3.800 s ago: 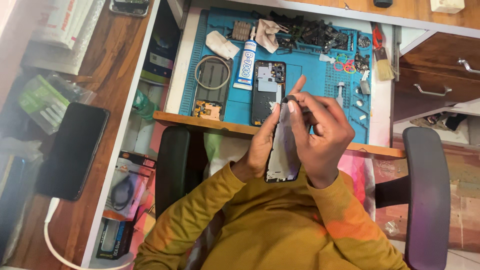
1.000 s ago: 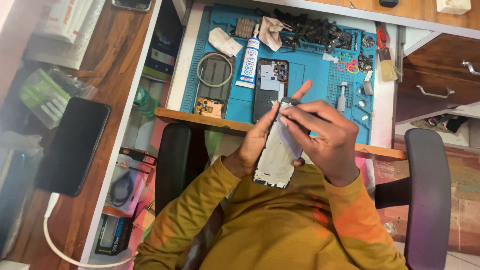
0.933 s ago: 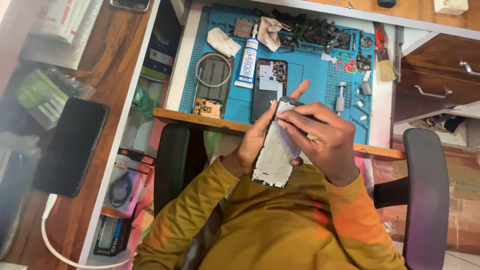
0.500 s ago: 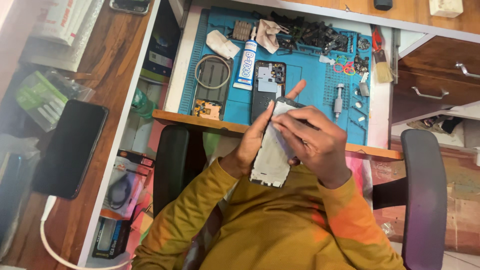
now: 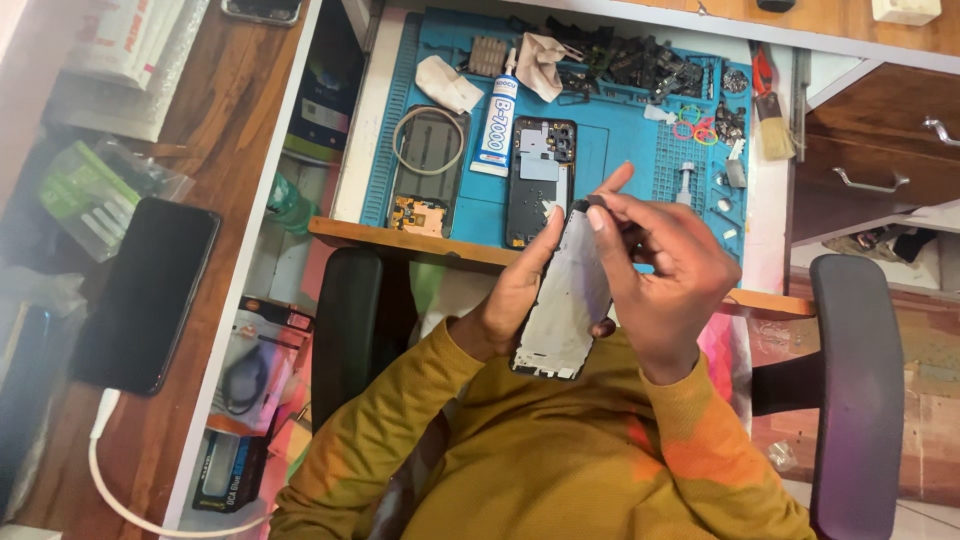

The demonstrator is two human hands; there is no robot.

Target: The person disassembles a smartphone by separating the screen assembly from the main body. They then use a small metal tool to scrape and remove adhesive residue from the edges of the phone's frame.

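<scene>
My left hand (image 5: 505, 305) holds a grey phone frame (image 5: 565, 300) upright over my lap, gripping its left edge. My right hand (image 5: 665, 275) rests on the frame's right side, with thumb and forefinger pinching at its top corner. Beyond my hands, on the blue work mat (image 5: 610, 150), lies an opened phone body (image 5: 540, 180) with its inner parts showing. A white glue tube (image 5: 497, 125) lies beside it.
A phone back with a coiled cable (image 5: 430, 150) and a small circuit board (image 5: 418, 213) lie on the mat's left. Loose parts, cloths (image 5: 447, 82) and a brush (image 5: 772, 130) sit along the back. A dark phone (image 5: 150, 290) on a cable lies on the left wooden table. Drawers (image 5: 880, 150) stand at the right.
My right hand has shifted up the frame, from lying over its middle to pinching its top corner. The frame stays in my left hand, tilted slightly.
</scene>
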